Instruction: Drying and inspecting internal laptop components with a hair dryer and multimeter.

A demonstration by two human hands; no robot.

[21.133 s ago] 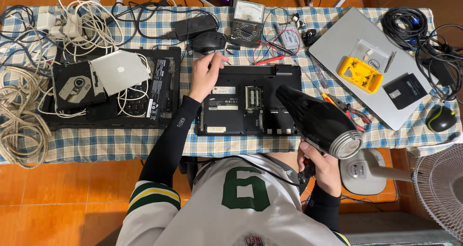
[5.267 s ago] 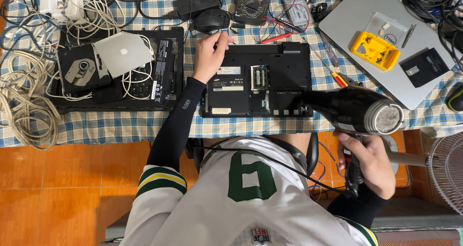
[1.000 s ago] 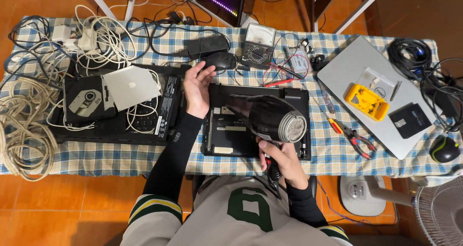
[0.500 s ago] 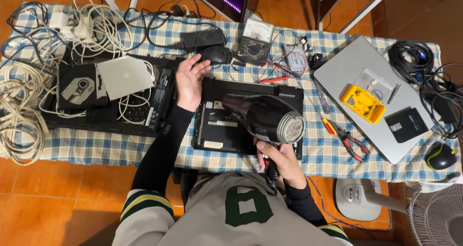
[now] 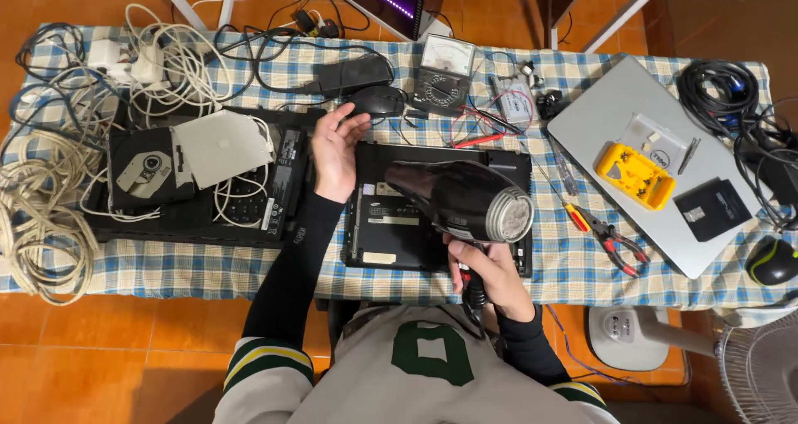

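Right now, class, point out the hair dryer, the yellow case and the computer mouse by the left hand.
hair dryer (image 5: 453, 199), head view, black barrel
yellow case (image 5: 634, 175), head view, top face
computer mouse (image 5: 376, 101), head view, rounded back

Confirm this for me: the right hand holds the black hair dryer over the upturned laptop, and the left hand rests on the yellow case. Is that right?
Not quite. The left hand rests at the left edge of the upturned laptop, not on the yellow case, which lies apart on the silver laptop. The right hand does hold the black hair dryer over it, as the head view shows.

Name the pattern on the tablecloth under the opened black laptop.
Blue, white and yellowish check tablecloth, clearest in the head view.
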